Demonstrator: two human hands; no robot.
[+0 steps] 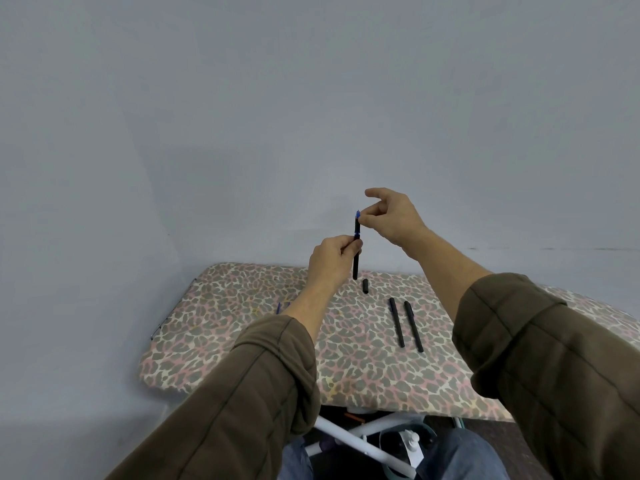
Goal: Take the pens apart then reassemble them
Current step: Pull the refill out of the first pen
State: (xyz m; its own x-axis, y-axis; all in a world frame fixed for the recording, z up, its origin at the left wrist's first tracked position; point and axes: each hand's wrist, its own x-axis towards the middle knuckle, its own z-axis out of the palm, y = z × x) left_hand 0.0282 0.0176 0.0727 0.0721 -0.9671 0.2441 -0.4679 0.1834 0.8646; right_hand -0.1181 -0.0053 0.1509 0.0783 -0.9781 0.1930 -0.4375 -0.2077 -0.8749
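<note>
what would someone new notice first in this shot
A black pen is held upright mid-frame: the left hand grips its barrel, and the right hand pinches its blue-tipped upper end. Below lies the leopard-print board, with two more pens side by side on its right and a short black piece behind them.

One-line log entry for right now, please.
phase: disassembly | left hand: grips pen upright | right hand: pinches pen's tip end | board: cap, two pens lying side by side
</note>
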